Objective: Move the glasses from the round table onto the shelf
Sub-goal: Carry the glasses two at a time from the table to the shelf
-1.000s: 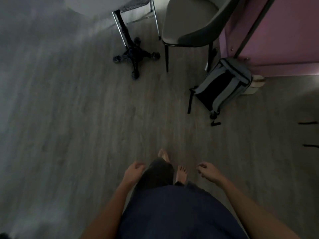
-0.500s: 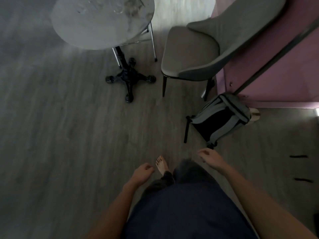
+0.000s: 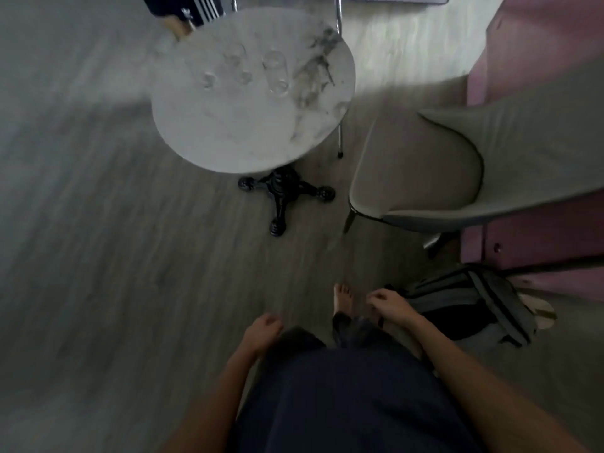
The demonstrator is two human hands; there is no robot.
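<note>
Clear tumblers blur at twelve o'clock on marble table; left hand and right hand, fingers loosely curled and empty, could topple one reaching hastily.

Clear glass tumblers stand on a marble-look counter with black metal base; the floor is matt wood-grain.

The floor is grey wood planks, and it looks blurry on the left. A grey chair with thin dark legs stands on the right. Behind the chair is a pink wall with a darker strip along the bottom. A grey and black bag lies on the floor near that wall. The room is dim. The floor is brighter at the top.
</note>
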